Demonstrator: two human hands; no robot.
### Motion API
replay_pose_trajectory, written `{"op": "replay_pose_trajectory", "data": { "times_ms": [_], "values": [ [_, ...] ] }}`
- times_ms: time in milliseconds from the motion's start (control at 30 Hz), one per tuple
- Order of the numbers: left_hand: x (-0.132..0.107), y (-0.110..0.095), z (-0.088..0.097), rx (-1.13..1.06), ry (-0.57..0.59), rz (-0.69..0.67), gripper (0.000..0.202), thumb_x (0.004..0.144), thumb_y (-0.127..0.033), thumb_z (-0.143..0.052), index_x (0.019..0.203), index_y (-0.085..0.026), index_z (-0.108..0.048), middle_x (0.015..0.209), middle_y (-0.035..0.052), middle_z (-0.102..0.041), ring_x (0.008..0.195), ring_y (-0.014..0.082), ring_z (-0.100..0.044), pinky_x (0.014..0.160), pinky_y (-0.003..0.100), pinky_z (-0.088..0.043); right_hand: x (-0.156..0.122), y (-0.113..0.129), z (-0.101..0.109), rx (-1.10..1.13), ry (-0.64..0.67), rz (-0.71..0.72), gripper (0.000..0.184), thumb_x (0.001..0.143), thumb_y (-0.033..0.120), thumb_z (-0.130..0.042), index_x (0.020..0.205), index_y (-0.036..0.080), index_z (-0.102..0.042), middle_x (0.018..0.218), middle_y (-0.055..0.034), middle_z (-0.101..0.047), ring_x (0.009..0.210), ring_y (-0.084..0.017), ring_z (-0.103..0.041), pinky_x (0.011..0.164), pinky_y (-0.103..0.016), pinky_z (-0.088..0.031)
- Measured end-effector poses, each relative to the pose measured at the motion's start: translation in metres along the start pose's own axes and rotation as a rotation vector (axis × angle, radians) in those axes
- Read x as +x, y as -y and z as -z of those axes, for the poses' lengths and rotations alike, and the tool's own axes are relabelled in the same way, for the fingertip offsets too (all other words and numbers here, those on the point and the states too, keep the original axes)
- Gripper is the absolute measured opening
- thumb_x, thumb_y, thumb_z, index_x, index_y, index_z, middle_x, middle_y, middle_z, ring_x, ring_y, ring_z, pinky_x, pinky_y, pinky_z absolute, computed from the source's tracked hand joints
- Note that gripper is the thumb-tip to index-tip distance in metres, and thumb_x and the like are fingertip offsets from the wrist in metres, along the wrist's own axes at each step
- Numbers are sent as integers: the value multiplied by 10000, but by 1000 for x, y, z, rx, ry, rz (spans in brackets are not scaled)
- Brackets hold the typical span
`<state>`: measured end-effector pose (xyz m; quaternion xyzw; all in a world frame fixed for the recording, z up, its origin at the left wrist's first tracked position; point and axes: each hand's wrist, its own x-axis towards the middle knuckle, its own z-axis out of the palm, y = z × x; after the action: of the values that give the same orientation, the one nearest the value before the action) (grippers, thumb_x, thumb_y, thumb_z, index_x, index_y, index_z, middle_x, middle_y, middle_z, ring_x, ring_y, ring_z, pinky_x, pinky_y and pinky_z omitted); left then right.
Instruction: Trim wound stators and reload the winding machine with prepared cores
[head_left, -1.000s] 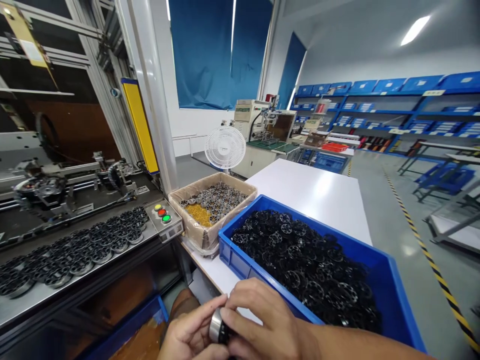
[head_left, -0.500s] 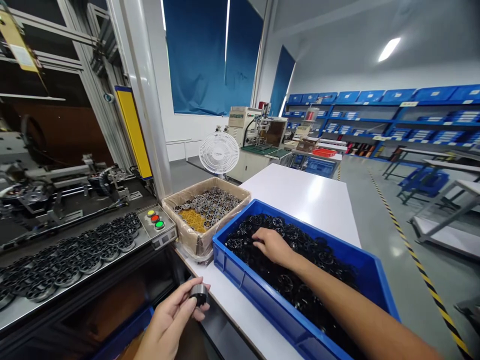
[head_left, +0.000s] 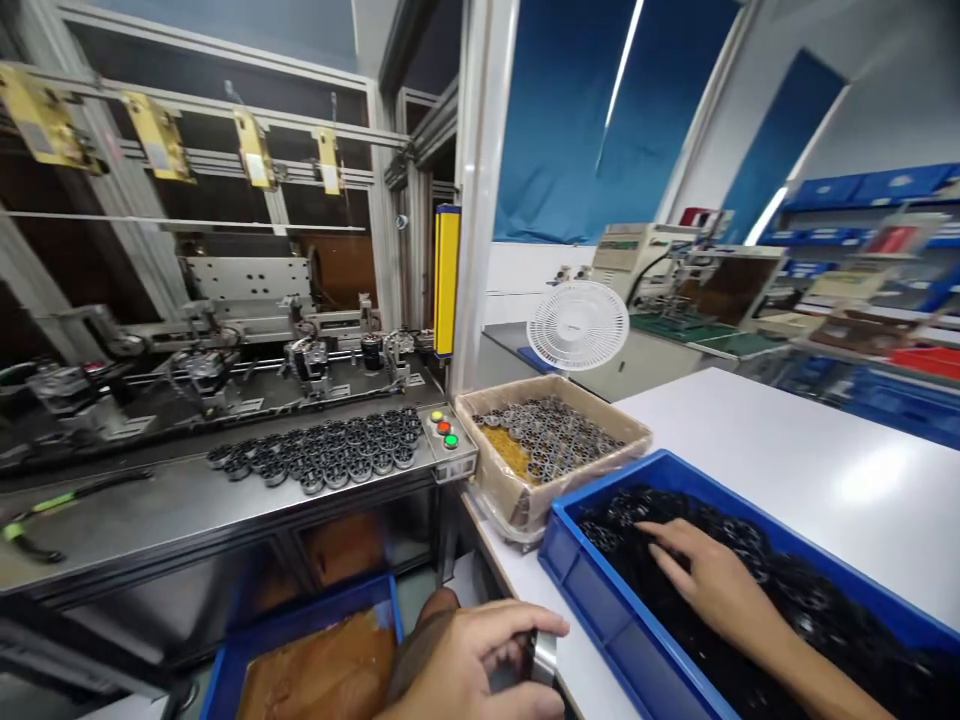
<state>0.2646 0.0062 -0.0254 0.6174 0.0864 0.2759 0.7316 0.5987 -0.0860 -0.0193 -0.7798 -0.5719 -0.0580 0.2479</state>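
My left hand [head_left: 487, 660], low in the middle, pinches a small round part [head_left: 544, 655] with a shiny metal band and a dark inner side. Fingers and thumb wrap around its edges, hiding some of it. Over on the right, my right hand [head_left: 705, 575] reaches into a blue plastic bin [head_left: 626, 640] piled with black plastic wheel-like parts [head_left: 742, 540]. Its index finger and thumb are apart, resting against the black parts; the other fingers are partly hidden. No part is visibly gripped in it.
A lined carton [head_left: 499, 490] of metal-rimmed parts stands behind the bin. Left is a machine bench [head_left: 157, 510] with rows of similar round parts [head_left: 337, 450] and a button box [head_left: 450, 460]. Below sits another blue bin [head_left: 394, 605]. A white fan [head_left: 577, 325] stands behind.
My view has swung left, bringing more of the machine bench into sight. My left hand has turned, still holding the round part. My right hand remains in the bin among the black parts.
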Motion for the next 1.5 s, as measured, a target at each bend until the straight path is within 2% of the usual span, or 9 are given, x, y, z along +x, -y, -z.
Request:
{"op": "replay_pose_trajectory", "data": {
  "times_ms": [100,233,333,467,767,967,1267,1400,1500],
  "values": [
    [0,6,1,-245,-65,20,531,649,-328,-854,1136,-184,-700,1102,141,-738,978,235,-691,870,332,-517,5,15,14,63,-37,-83,376,809,436,-484,942,182,-727,807,-105,-760,695,-272,-727,626,-384,-608],
    [5,7,-1,-334,-100,34,595,481,-281,-939,1024,-155,-731,1057,149,-753,760,181,-727,727,300,-567,-15,76,38,273,-128,-165,359,752,474,-629,988,218,-716,835,-70,-782,696,-261,-751,586,-315,-630],
    [4,2,-10,-376,-101,23,650,405,-116,-947,1018,-162,-737,1010,125,-775,720,171,-727,686,271,-576,-46,131,51,299,-187,153,132,808,321,-658,905,273,-734,917,-61,-759,793,-244,-739,695,-304,-628],
    [0,-2,-24,-344,-48,44,596,451,-11,-901,1002,-190,-762,990,101,-798,829,216,-752,770,275,-578,-73,170,49,501,-99,465,317,834,60,-573,1084,234,-659,875,-78,-653,761,-187,-671,630,-274,-590],
    [2,12,-35,-415,28,-22,592,509,2,-876,1038,-238,-762,996,75,-802,922,228,-749,800,228,-568,-80,169,39,544,-126,463,373,803,-15,-565,1106,200,-591,887,-83,-635,801,-203,-613,668,-353,-556],
    [3,-1,-35,-386,-18,-73,594,518,63,-842,1017,-249,-768,939,26,-813,865,180,-756,761,169,-560,-78,169,44,488,-42,562,542,743,19,-587,1261,153,-502,1026,-145,-627,932,-246,-612,770,-409,-575],
    [-1,3,-32,-446,62,20,595,528,-31,-887,1068,-240,-755,954,62,-808,859,227,-760,748,236,-591,-74,167,51,281,-73,754,354,865,67,-574,1217,76,-544,963,-167,-667,911,-241,-614,743,-396,-572],
    [-2,13,-32,-410,133,10,578,589,-113,-878,1125,-273,-732,1012,58,-797,940,249,-738,794,267,-575,-73,170,52,257,-85,740,289,881,106,-595,1168,72,-584,926,-152,-686,887,-223,-629,738,-370,-575],
    [-6,15,-34,-346,95,24,526,708,-254,-816,1214,-293,-680,1072,58,-768,996,237,-704,893,308,-530,-72,169,51,232,-114,734,265,897,142,-591,1159,95,-599,958,-150,-692,928,-221,-644,786,-368,-583]
  ]
}}
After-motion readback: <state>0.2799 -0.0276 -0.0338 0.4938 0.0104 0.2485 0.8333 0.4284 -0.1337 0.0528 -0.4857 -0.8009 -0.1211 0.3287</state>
